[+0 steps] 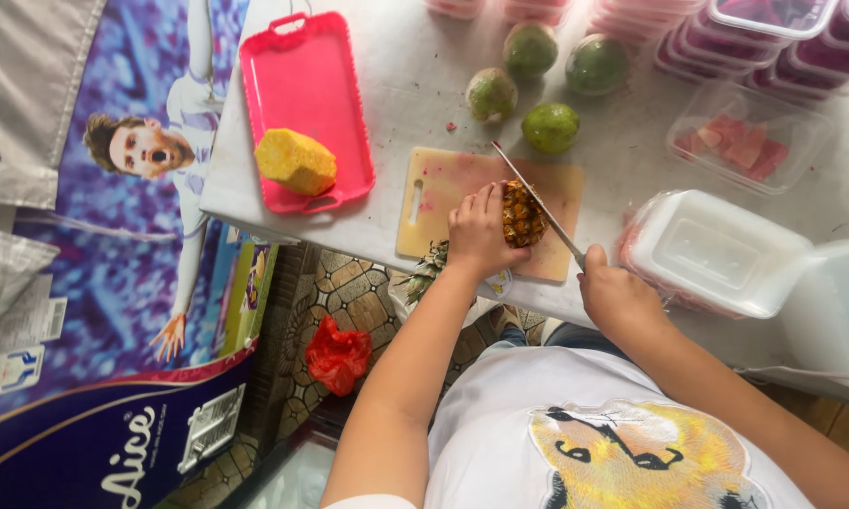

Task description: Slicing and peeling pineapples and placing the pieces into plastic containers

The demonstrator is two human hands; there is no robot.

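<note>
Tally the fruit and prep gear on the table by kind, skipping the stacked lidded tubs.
Green round fruits: 4
Unpeeled pineapple on the board, under the left hand: 1
Peeled pineapple on the tray: 1
Pink tray: 1
Cutting board: 1
Knife in the right hand: 1
Total: 9

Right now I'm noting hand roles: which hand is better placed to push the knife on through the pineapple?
Right. The right hand grips the knife, its blade across the pineapple. The left hand presses the fruit to the board.
</note>
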